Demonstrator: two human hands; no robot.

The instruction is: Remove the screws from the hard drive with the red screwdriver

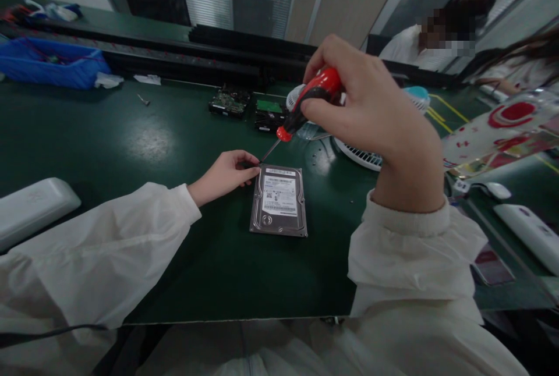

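A silver hard drive [280, 201] with a white label lies flat on the green table. At its far left corner, my left hand [227, 175] is closed, thumb and fingers pressed against the edge. My right hand [362, 99] grips the red and black handle of a screwdriver [301, 108] from above. The screwdriver leans, its thin shaft pointing down and left. Its tip meets the drive's far left corner, right beside my left fingertips. Whatever is under the tip is too small to make out.
Two drives with circuit boards, one dark [229, 101] and one with bright green [268, 114], lie behind. A white fan [358, 152] is partly hidden by my right hand. A blue bin [52, 64] stands far left, a clear patterned bag [502, 128] right. Other people sit back right.
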